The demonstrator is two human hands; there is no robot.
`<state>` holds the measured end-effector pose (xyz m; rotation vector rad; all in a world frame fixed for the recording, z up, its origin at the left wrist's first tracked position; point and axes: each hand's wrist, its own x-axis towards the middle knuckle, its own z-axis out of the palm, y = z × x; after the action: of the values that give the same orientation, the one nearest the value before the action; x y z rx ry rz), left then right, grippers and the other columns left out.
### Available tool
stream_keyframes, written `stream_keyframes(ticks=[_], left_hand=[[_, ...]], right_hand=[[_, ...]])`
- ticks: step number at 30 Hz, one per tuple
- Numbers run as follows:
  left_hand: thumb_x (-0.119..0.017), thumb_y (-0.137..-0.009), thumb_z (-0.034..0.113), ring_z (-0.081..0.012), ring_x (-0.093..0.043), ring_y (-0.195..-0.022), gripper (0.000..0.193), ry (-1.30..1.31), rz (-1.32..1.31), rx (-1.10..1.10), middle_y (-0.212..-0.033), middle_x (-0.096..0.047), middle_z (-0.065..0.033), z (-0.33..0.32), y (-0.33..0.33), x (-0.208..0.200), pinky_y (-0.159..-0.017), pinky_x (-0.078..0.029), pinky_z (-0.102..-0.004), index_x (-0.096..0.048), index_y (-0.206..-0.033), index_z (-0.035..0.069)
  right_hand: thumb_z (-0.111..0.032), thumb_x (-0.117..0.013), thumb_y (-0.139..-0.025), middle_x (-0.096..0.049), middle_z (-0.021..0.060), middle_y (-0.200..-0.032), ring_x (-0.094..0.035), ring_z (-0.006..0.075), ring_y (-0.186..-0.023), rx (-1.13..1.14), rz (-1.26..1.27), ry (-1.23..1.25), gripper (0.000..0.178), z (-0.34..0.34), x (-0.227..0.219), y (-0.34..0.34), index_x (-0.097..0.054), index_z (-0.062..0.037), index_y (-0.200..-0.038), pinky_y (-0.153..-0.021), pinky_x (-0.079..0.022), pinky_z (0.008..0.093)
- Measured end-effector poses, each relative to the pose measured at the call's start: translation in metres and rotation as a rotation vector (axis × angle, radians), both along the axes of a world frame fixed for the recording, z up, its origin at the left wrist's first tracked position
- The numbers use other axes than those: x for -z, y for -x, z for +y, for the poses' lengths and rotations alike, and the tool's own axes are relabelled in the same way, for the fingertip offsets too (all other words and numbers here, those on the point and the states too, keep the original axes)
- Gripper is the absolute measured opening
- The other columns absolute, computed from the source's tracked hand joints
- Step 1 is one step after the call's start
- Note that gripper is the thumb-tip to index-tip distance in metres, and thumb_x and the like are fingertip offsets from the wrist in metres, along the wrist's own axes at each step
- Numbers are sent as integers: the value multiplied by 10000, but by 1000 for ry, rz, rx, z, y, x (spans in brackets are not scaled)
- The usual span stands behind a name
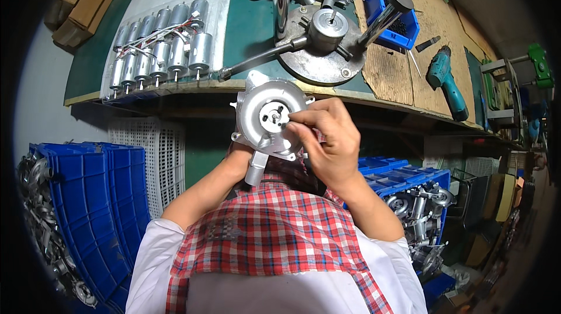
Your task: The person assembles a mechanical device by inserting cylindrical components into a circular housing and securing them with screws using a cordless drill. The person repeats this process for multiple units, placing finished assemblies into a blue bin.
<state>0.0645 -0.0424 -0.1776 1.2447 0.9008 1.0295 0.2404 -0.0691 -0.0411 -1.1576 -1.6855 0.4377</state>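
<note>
A round silver metal blower housing [250,120] is held up in front of my apron, just off the bench's near edge. My left hand [239,157] supports it from behind and below, its fingers mostly hidden by the casting. The open side faces up, showing a bright centre disc [267,109] with small dark screws or holes and a shaft in the middle. Over the disc's right side, my right hand [333,141] is closed in a pinch, thumb and forefinger at its edge. Whatever lies between those fingertips is too small to make out.
Beyond the housing stands a heavy round metal fixture [318,62] with two posts and a lever. Silver motors [178,51] lie in a tray at left. Blue bins [385,7] and a teal power screwdriver [447,83] are at right. Blue crates [87,191] of castings flank me.
</note>
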Motion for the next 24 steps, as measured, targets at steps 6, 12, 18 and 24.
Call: stream_keyframes(ticks=[6, 12, 18, 24], left_hand=[[-646, -936, 118, -198, -584, -1158, 414, -10, 130, 71, -1258, -588, -98, -13, 8, -3, -1002, -485, -335, -515, -1323, 54], [-649, -935, 118, -196, -581, -1161, 419, 27, 128, 58, -1260, -586, -95, -17, 2, 5, -1005, -483, -334, -513, -1326, 55], [-651, -933, 118, -194, -578, -1164, 425, 58, 135, 17, -1263, -584, -93, -19, 6, 17, -1008, -480, -332, -510, -1330, 56], [-653, -932, 118, -192, -575, -1167, 431, 74, 163, 2, -1266, -581, -91, -17, 9, 22, -1010, -477, -331, -508, -1333, 57]], right_hand=[[17, -814, -714, -586, 106, -811, -574, 243, -698, 32, -234, -215, 239, -1, 17, 4, -698, -9, -921, -575, -464, 329], [43, -807, -670, -584, 104, -827, -565, 254, -697, 40, -312, -330, 297, -9, 22, -1, -684, 3, -937, -573, -465, 336], [-41, -637, -753, -603, 137, -1052, -593, 284, -948, -150, -520, -242, 458, -31, 29, -24, -625, 75, -1196, -812, -513, 397], [-65, -713, -720, -603, 98, -1065, -586, 256, -948, -199, -465, -239, 517, -33, 43, -28, -650, 17, -1226, -807, -516, 391]])
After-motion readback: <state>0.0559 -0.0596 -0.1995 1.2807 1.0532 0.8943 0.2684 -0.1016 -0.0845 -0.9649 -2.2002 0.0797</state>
